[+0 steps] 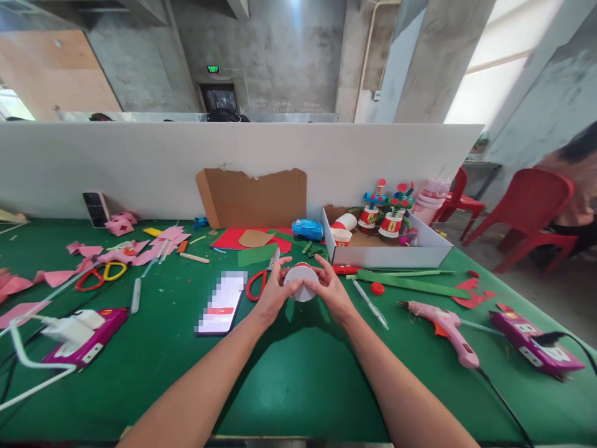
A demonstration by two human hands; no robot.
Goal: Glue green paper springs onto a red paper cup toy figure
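Between my two hands is a red-and-white paper cup (pixel 302 292), held above the table with a round white face toward me. A bit of red shows behind its upper edge. My left hand (pixel 281 285) grips the left side, and my right hand (pixel 326 285) grips the right; both thumbs press on the white face. Most of the cup's body is hidden. Red-handled scissors (pixel 255 286) lie just left of my left hand, beside a phone (pixel 221 305) with a lit screen. A white pen (pixel 370 303) and a red bottle cap (pixel 377 288) lie right of my right hand.
A white box (pixel 387 256) holds paper cups and decorated cup figures. At right lie a pink glue gun (pixel 443 326) and a purple power strip (pixel 536 342); another power strip (pixel 100 339) is at left. Pink scraps (pixel 168 239) litter the left. A person (pixel 576 180) sits far right.
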